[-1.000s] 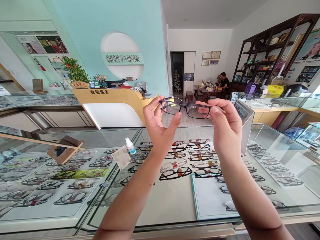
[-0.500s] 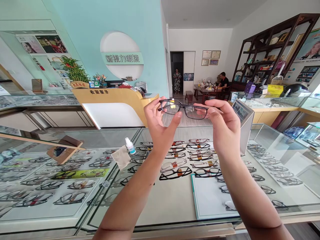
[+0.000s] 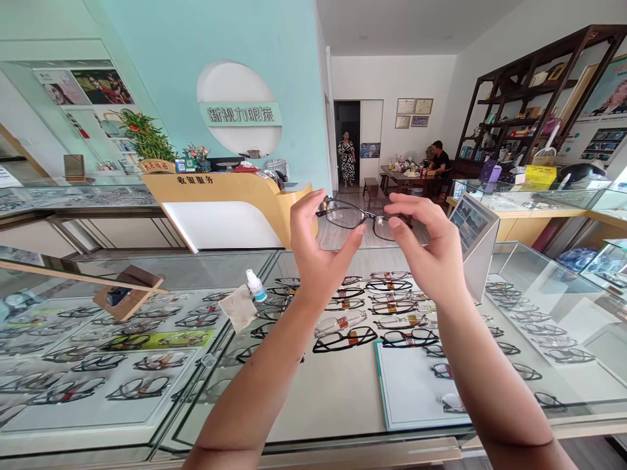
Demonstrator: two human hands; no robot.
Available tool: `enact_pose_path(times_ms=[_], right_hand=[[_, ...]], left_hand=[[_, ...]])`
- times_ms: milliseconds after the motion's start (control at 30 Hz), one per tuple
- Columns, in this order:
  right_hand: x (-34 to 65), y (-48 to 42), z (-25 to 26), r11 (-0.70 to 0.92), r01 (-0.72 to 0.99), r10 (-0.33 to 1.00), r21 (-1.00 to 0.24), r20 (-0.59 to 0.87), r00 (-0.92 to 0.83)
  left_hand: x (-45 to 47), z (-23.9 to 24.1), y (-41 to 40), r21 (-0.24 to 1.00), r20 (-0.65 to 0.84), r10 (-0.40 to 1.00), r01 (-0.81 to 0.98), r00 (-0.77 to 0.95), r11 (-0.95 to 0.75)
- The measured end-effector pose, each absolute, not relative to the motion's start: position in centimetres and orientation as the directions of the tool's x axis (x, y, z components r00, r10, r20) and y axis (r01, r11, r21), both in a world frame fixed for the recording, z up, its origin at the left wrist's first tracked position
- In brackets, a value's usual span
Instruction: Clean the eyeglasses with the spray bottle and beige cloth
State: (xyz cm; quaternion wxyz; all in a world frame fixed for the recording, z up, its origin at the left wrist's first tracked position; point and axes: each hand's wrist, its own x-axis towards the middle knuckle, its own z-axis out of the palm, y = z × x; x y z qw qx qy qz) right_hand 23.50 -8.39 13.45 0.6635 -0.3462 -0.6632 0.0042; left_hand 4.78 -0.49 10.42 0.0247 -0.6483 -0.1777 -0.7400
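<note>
A pair of dark-framed eyeglasses [image 3: 344, 214] is raised above the glass counter, tilted down toward the right. My left hand [image 3: 321, 251] grips its left side, the thumb near the bridge and the fingers up by the left hinge. My right hand [image 3: 431, 245] has its thumb and fingers closed around the right lens, covering part of that rim. Beneath them, rows of eyeglasses [image 3: 345, 339] with orange tags lie on the counter. A white spray bottle [image 3: 255, 286] stands left of my left forearm, beside a beige cloth [image 3: 238, 309].
Glass display cases [image 3: 563, 391] full of frames extend to both sides. A wooden stand [image 3: 128, 294] sits on the left one, an upright picture board [image 3: 473, 228] near my right hand. Beyond are a yellow-and-white cash desk [image 3: 230, 209], a person standing [image 3: 346, 160] and a person seated [image 3: 439, 160].
The eyeglasses have turned and now slope down to the right. My right hand has shifted left, from the right hinge onto the right lens. My left hand has moved slightly right.
</note>
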Motion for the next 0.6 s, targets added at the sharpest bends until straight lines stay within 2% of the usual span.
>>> enact_pose_path(times_ms=[100, 267, 433, 600], right_hand=[[23.5, -8.3, 13.4, 0.748, 0.509, 0.467, -0.427, 0.883, 0.055], [23.5, -8.0, 13.2, 0.749, 0.508, 0.477, -0.424, 0.879, 0.03], [23.6, -7.8, 13.2, 0.757, 0.47, 0.498, -0.454, 0.866, 0.035], [23.8, -7.9, 13.5, 0.751, 0.339, 0.597, -0.567, 0.802, 0.017]], left_hand=[[4.8, 10.7, -1.0, 0.179, 0.982, 0.15, 0.337, -0.111, -0.924], [5.0, 10.8, -1.4, 0.108, 0.994, 0.09, 0.367, -0.067, -0.924], [5.3, 10.6, -1.7, 0.15, 0.989, 0.141, 0.273, -0.053, -0.95], [5.8, 10.4, -1.5, 0.245, 0.969, 0.242, 0.093, -0.044, -0.965]])
